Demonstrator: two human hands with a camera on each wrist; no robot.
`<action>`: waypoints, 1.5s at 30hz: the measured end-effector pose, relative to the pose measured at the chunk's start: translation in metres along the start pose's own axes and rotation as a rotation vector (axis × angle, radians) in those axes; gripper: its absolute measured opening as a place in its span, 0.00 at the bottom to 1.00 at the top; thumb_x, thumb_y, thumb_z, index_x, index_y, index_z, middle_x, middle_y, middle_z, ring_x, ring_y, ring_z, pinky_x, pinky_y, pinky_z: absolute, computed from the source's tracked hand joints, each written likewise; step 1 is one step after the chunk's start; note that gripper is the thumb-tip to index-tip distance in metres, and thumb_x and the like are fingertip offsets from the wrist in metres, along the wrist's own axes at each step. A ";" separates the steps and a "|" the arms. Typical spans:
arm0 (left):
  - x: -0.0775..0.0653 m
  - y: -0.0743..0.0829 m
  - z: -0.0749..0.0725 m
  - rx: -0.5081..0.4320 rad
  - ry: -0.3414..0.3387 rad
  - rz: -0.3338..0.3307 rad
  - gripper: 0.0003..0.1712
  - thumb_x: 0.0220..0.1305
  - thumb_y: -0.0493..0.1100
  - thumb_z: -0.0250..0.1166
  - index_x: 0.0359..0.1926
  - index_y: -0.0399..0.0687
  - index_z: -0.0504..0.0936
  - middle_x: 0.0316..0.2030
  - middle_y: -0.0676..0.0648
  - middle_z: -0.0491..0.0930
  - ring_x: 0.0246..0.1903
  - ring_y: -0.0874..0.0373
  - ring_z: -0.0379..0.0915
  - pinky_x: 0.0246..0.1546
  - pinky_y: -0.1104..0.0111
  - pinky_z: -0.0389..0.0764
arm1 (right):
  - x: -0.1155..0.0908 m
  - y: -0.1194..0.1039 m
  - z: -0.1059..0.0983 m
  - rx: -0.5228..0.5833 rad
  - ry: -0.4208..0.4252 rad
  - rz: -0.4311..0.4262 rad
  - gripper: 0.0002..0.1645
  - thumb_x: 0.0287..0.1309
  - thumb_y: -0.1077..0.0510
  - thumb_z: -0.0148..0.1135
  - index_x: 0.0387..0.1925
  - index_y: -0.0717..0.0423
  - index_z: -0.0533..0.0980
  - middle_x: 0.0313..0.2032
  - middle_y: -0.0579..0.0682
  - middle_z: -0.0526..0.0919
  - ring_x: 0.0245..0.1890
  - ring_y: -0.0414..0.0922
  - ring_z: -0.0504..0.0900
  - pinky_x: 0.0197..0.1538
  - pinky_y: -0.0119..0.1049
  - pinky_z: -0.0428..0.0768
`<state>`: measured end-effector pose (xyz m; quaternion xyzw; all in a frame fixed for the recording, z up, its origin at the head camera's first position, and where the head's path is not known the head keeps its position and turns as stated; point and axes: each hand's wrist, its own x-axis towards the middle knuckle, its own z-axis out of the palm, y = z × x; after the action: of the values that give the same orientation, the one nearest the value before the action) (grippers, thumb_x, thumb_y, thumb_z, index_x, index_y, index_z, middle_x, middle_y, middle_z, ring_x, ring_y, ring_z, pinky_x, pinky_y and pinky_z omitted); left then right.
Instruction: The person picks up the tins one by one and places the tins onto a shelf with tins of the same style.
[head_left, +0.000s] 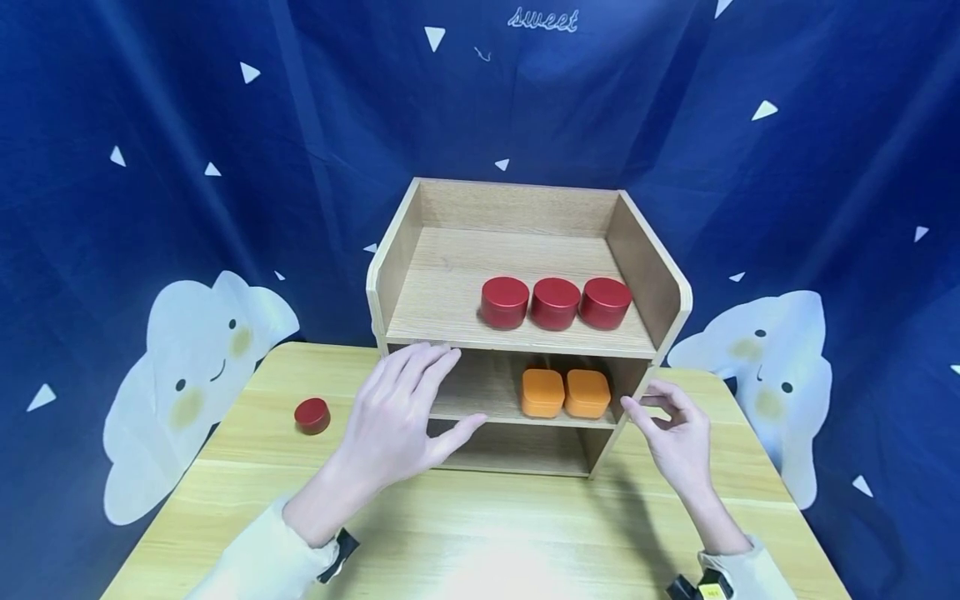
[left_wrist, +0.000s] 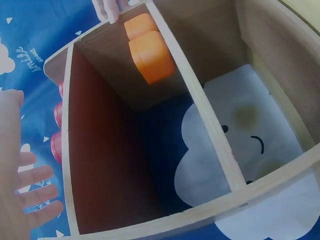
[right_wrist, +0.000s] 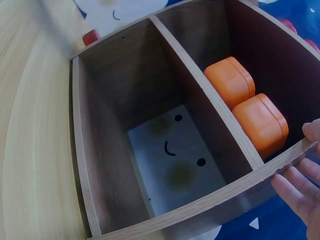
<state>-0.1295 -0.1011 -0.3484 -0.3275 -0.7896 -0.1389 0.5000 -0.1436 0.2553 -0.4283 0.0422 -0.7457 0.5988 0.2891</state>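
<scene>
A light wooden shelf unit stands on the table, with bare lower and middle levels seen from the front. My right hand pinches the front edge of its right side panel, thumb on the inner face and fingers outside, as the right wrist view shows. My left hand hovers before the unit's left side, fingers extended and thumb apart, holding nothing. Three round red tins stand in a row on the top level, toward the right. Two rounded orange boxes sit side by side at the right of the middle level.
Another red tin lies on the wooden table, left of the unit. Behind hangs a dark blue curtain with white triangles and smiling clouds. Dark straps with small devices circle both wrists.
</scene>
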 end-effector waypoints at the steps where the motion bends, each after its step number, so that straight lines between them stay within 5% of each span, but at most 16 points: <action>1: -0.002 0.000 -0.001 0.000 0.004 0.004 0.42 0.74 0.72 0.52 0.55 0.37 0.85 0.48 0.41 0.88 0.49 0.43 0.84 0.52 0.54 0.85 | 0.000 0.000 0.000 0.001 -0.002 -0.003 0.16 0.53 0.78 0.73 0.44 0.71 0.82 0.30 0.34 0.88 0.32 0.28 0.87 0.32 0.20 0.84; 10: -0.025 -0.008 -0.009 0.013 -0.022 0.004 0.42 0.75 0.72 0.51 0.55 0.36 0.85 0.48 0.42 0.88 0.49 0.44 0.84 0.51 0.54 0.86 | 0.000 0.000 0.000 0.009 -0.006 -0.019 0.16 0.53 0.78 0.72 0.44 0.72 0.82 0.31 0.35 0.88 0.32 0.28 0.87 0.32 0.20 0.85; 20: -0.056 -0.027 -0.016 0.020 -0.005 -0.072 0.41 0.73 0.72 0.55 0.55 0.37 0.86 0.46 0.40 0.88 0.45 0.43 0.85 0.45 0.52 0.87 | 0.000 -0.001 0.000 -0.007 -0.001 -0.004 0.16 0.53 0.78 0.72 0.44 0.72 0.82 0.31 0.33 0.87 0.33 0.27 0.87 0.32 0.20 0.85; 35: -0.095 -0.056 -0.028 0.051 -0.196 -0.166 0.48 0.74 0.76 0.47 0.56 0.34 0.83 0.50 0.37 0.86 0.50 0.40 0.82 0.52 0.48 0.82 | 0.000 0.000 -0.001 -0.002 -0.010 -0.022 0.17 0.53 0.78 0.72 0.45 0.72 0.82 0.32 0.33 0.88 0.33 0.27 0.87 0.33 0.20 0.85; 45: -0.120 -0.084 -0.033 0.088 -0.203 -0.269 0.50 0.72 0.79 0.46 0.56 0.36 0.83 0.43 0.39 0.86 0.42 0.42 0.82 0.39 0.49 0.84 | 0.000 -0.001 0.000 0.006 -0.004 -0.003 0.16 0.52 0.79 0.72 0.44 0.73 0.81 0.31 0.35 0.87 0.32 0.28 0.87 0.32 0.21 0.85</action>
<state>-0.1269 -0.2274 -0.4297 -0.2090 -0.8781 -0.1360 0.4084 -0.1429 0.2549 -0.4275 0.0451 -0.7444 0.6005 0.2884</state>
